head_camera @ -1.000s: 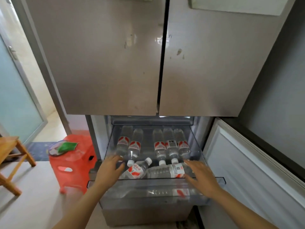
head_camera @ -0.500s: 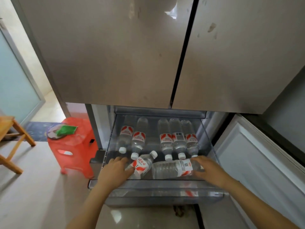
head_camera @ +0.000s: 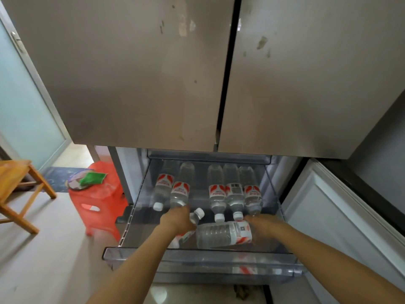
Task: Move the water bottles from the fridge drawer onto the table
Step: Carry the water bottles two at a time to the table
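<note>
The clear fridge drawer [head_camera: 197, 258] is pulled out below the fridge doors and holds several water bottles with red and white labels. Two bottles [head_camera: 163, 189] lie at the back left and three bottles [head_camera: 234, 191] at the back right, caps toward me. In front, a tilted bottle [head_camera: 198, 213] lies under my left hand [head_camera: 177, 221], whose fingers curl over it. My right hand [head_camera: 264, 226] grips the base end of a bottle lying crosswise [head_camera: 219, 234]. The fingertips of both hands are hidden.
Grey fridge doors [head_camera: 153, 84] hang shut just above the drawer. A red plastic stool [head_camera: 100, 200] with a plate and green cloth [head_camera: 92, 178] stands to the left. A wooden chair [head_camera: 19, 181] is farther left. A white door panel [head_camera: 339, 227] stands open on the right.
Both hands reached deeper into the drawer. The left hand moved from the drawer's front left onto the tilted bottle, and the right hand closed round the crosswise bottle's end.
</note>
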`<state>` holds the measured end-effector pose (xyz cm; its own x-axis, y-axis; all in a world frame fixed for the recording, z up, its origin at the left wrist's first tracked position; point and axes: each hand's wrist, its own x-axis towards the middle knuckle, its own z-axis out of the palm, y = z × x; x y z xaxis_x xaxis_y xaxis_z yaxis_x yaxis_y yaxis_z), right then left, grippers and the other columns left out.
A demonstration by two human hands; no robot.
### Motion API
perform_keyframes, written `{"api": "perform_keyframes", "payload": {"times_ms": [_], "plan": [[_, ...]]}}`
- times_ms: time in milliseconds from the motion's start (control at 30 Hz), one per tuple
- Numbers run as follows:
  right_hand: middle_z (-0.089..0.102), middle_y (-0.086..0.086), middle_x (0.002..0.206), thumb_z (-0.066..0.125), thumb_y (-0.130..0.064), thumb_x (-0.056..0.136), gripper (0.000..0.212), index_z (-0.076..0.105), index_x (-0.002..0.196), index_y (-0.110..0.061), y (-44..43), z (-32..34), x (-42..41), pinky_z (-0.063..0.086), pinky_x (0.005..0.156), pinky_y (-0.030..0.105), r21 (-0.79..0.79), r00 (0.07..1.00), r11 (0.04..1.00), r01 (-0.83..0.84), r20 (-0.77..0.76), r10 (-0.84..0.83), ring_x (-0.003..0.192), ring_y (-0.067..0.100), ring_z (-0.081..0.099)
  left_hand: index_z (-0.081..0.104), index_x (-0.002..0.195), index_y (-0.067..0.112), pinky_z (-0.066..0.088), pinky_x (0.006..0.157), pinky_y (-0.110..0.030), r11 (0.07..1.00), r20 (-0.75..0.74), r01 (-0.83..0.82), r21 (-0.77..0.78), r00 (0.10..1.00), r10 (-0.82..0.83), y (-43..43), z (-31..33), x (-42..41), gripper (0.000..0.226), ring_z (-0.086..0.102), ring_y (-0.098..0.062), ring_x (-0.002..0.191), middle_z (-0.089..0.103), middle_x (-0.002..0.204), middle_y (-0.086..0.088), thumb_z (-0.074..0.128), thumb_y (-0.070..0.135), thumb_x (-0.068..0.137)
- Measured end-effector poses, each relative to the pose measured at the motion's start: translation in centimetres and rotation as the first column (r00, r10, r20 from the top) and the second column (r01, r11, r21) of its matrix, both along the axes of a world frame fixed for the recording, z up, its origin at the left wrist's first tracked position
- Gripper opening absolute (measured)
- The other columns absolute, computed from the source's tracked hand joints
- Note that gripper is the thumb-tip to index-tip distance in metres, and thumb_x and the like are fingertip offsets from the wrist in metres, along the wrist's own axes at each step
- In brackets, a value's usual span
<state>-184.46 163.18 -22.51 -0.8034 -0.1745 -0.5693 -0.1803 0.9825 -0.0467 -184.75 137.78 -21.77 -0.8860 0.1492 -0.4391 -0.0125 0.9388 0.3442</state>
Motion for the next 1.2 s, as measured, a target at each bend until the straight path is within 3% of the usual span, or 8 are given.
{"api": "perform_keyframes", "payload": {"times_ms": [133,300,400,533,800,967,1100,1200], "plan": [[0.054,0.003,0.126,0.051,-0.039,0.085,0.039,0.045,0.122,-0.026,0.0,-0.6,-0.4,0.045,0.081,0.033,0.020,0.999,0.999,0.050,-0.001,-0.050,0.104,0.024,0.057,0.034,0.136,0.015,0.039,0.103,-0.043,0.945,-0.016,0.134,-0.300,0.989,-0.145,1.4,-1.6,-0.6,0.057,0.039,-0.032,0.128,0.035,0.142,-0.014,0.056,0.030,0.086],[0.051,0.007,0.123,0.052,-0.036,0.088,0.043,0.038,0.125,-0.021,-0.9,-1.7,-0.6,0.045,0.089,0.035,0.055,0.998,0.998,0.041,-0.045,-0.039,0.107,0.024,0.053,0.029,0.140,0.015,0.036,0.106,-0.046,0.875,-0.043,0.267,-0.403,0.950,-0.309,2.0,-2.6,-1.4,0.060,0.032,-0.035,0.133,0.030,0.145,-0.015,0.056,0.023,0.087],[0.055,0.003,0.117,0.054,-0.038,0.088,0.037,0.043,0.119,-0.022,-0.9,-1.7,-0.7,0.044,0.091,0.033,0.060,0.995,0.998,0.023,-0.101,-0.017,0.106,0.021,0.055,0.028,0.141,0.016,0.030,0.110,-0.047,0.855,-0.020,0.332,-0.399,0.929,-0.370,2.1,-3.2,-2.0,0.063,0.027,-0.034,0.136,0.029,0.147,-0.014,0.058,0.021,0.086],[0.053,0.004,0.119,0.067,-0.043,0.075,0.062,0.039,0.127,-0.025,-0.8,-0.5,-0.4,0.038,0.097,0.040,0.053,0.994,0.997,-0.048,-0.094,0.053,0.109,0.024,0.052,0.027,0.140,0.018,0.027,0.111,-0.044,0.885,-0.028,0.337,-0.320,0.931,-0.365,1.8,-3.6,-2.6,0.066,0.026,-0.031,0.138,0.029,0.149,-0.011,0.061,0.025,0.084],[0.056,0.000,0.120,0.068,-0.056,0.069,0.074,0.039,0.131,-0.027,-0.9,7.7,-0.5,0.042,0.079,0.030,0.203,0.980,0.973,-0.113,-0.139,0.143,0.106,0.021,0.054,0.014,0.144,0.022,0.035,0.107,-0.045,0.898,0.007,0.334,-0.286,0.938,-0.347,1.5,-4.6,-3.1,0.081,0.033,-0.034,0.134,0.031,0.148,-0.014,0.063,0.024,0.080],[0.046,-0.002,0.076,0.059,-0.052,0.081,0.042,0.056,0.101,-0.016,-2.2,11.3,-1.0,0.041,0.076,0.029,0.537,0.977,0.826,-0.171,-0.017,0.213,0.088,0.018,0.052,0.017,0.143,0.022,0.040,0.102,-0.042,0.918,0.003,0.311,-0.247,0.947,-0.320,1.4,-4.4,-3.0,0.078,0.041,-0.032,0.129,0.039,0.142,-0.013,0.062,0.023,0.080],[0.045,-0.002,0.069,0.061,-0.048,0.083,0.048,0.056,0.116,-0.014,-1.8,10.4,-1.4,0.040,0.064,0.024,0.515,0.979,0.840,-0.172,-0.002,0.202,0.066,0.012,0.046,0.019,0.142,0.025,0.039,0.104,-0.042,0.909,0.011,0.343,-0.238,0.936,-0.351,1.7,-4.4,-2.9,0.077,0.039,-0.032,0.130,0.040,0.142,-0.010,0.064,0.022,0.079],[0.049,-0.001,0.074,0.063,-0.043,0.082,0.047,0.056,0.119,-0.014,-1.6,10.2,-1.4,0.040,0.066,0.026,0.491,0.974,0.853,-0.178,-0.039,0.225,0.072,0.014,0.048,0.012,0.144,0.029,0.037,0.106,-0.044,0.923,-0.001,0.331,-0.196,0.941,-0.338,1.5,-3.8,-2.6,0.083,0.038,-0.033,0.130,0.039,0.143,-0.010,0.064,0.022,0.080]]}}
